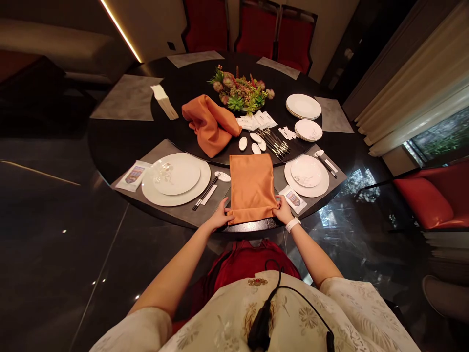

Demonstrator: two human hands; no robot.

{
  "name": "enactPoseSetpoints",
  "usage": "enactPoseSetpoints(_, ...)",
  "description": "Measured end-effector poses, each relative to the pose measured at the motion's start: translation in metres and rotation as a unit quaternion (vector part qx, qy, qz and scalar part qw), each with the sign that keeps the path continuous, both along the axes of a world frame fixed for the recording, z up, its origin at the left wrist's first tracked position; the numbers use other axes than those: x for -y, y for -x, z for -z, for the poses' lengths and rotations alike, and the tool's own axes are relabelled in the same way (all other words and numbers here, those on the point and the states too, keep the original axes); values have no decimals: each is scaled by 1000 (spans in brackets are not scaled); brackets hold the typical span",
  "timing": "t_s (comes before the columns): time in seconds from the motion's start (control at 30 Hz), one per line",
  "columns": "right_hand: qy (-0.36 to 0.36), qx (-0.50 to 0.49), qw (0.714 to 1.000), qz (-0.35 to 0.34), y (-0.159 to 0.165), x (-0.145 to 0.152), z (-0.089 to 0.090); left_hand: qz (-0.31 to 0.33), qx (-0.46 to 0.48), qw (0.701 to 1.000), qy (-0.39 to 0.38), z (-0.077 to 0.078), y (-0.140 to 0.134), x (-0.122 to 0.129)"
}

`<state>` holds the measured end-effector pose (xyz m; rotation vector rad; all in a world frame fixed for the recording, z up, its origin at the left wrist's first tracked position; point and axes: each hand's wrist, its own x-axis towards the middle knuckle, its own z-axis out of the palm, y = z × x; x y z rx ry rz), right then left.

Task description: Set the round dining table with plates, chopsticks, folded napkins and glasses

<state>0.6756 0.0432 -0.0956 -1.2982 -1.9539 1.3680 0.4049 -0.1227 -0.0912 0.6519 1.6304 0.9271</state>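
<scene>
Head view: orange napkin (251,180) spread at frame centre, near edge folded.
Your left hand (221,215) and right hand (283,210) pinch the fold's ends, apparently keeping it straight, though exact contact is hard to see; the table (110,139) between left-side plates (176,173) and right-side plates (306,172) likely gives it firm backing.

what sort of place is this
Probably a private dining room in a restaurant: a large round table with plates and chopsticks laid out, a floral centerpiece, and red chairs along the far side.
</scene>
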Motion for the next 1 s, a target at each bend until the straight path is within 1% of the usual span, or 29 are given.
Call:
enactPoseSetpoints(0.07, -53, 1, 998, -20, -3, 1, -4, 14, 14, 1000, -17, 0, 0, 0)
enactPoseSetpoints(0.13, -108, 9, 993, -44, -7, 2, -8, 27, -7, 999, -47, 0, -1, 0)
enactPoseSetpoints(0.17, -136, 15, 989, -55, -9, 3, -9, 34, -38, 997, -65, 0, -2, 0)
enactPoseSetpoints(0.23, -190, 41, 978, -70, -12, 5, -11, 49, -144, 982, -109, -2, -4, 0)
enactPoseSetpoints(0.33, -250, 114, 958, -76, -15, 12, -10, 73, -326, 930, -153, -6, -8, 0)
enactPoseSetpoints(0.43, -275, 181, 940, -94, -19, 23, -5, 98, -437, 885, -130, -9, -13, 3)
enactPoseSetpoints(0.5, -285, 210, 928, -112, -24, 33, -1, 121, -486, 858, -116, -7, -16, 8)
enactPoseSetpoints(0.57, -307, 208, 919, -136, -32, 41, 4, 152, -525, 828, -130, -3, -18, 16)
enactPoseSetpoints(0.63, -332, 173, 909, -182, -42, 48, 8, 185, -541, 802, -174, 2, -20, 26)
enactPoseSetpoints(0.7, -333, 132, 901, -244, -53, 53, 10, 219, -527, 790, -223, 7, -21, 36)
enactPoseSetpoints(0.77, -300, 109, 905, -280, -61, 54, 9, 243, -494, 796, -251, 11, -22, 44)
enactPoseSetpoints(0.8, -274, 103, 915, -277, -62, 53, 8, 245, -475, 806, -255, 12, -22, 47)
enactPoseSetpoints(0.83, -243, 99, 930, -258, -62, 52, 7, 239, -455, 820, -252, 12, -22, 48)
enactPoseSetpoints(0.87, -207, 93, 947, -225, -60, 49, 5, 224, -435, 837, -244, 13, -22, 48)
enactPoseSetpoints(0.93, -122, 79, 980, -134, -52, 42, 4, 167, -391, 880, -212, 13, -22, 43)
enactPoseSetpoints(1.0, -34, 71, 996, -35, -40, 32, 5, 85, -324, 927, -167, 15, -22, 33)
